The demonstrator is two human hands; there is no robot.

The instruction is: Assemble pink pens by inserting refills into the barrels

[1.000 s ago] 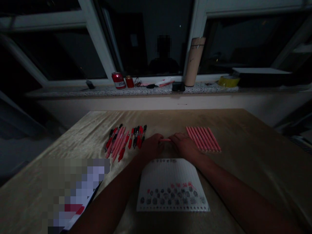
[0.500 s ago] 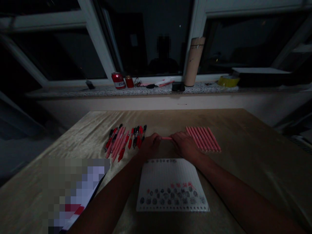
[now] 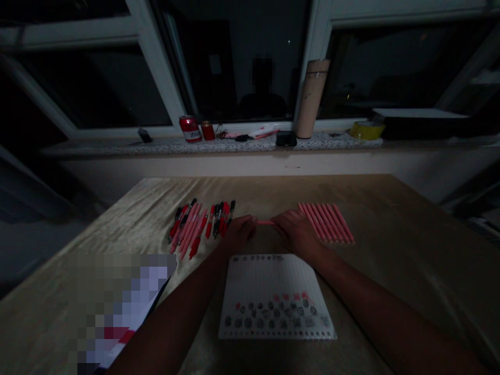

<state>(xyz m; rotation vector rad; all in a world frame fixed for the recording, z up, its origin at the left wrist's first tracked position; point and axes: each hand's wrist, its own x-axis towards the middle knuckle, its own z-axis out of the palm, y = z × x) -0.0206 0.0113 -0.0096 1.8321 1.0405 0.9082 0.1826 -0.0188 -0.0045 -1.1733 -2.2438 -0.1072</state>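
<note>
Dark windows (image 3: 250,31) at the back, then a dull gold, dimly lit worktop (image 3: 265,192) stretching forward. On it, between the forearms (image 3: 363,286), a lined sheet (image 3: 269,281) with black and red marks, too small to read. Over to the right, a neat row of pink pens (image 3: 326,223), side by side and all slanting the same way — by the look of it, the finished part. Over to the left, a loose pile of pens (image 3: 190,228), pink mixed in with red and black, some overlapping; to judge by that jumble, the part left to do. So probably about midway along.

Near the centre, just beside the row, a right hand (image 3: 297,229), palm down; facing it, a left hand (image 3: 240,230). Just beyond the left hand, a smaller bunch of red and black pens (image 3: 221,219), hard to call sorted or not. Smallest of all, a single pink pen (image 3: 265,222), crosswise between the two hands, outside the row. On its left end, the left fingers (image 3: 250,221), drawn together in a pinch; over its right end, the right fingers (image 3: 279,221), curled closed — tightness impossible to tell.
</note>
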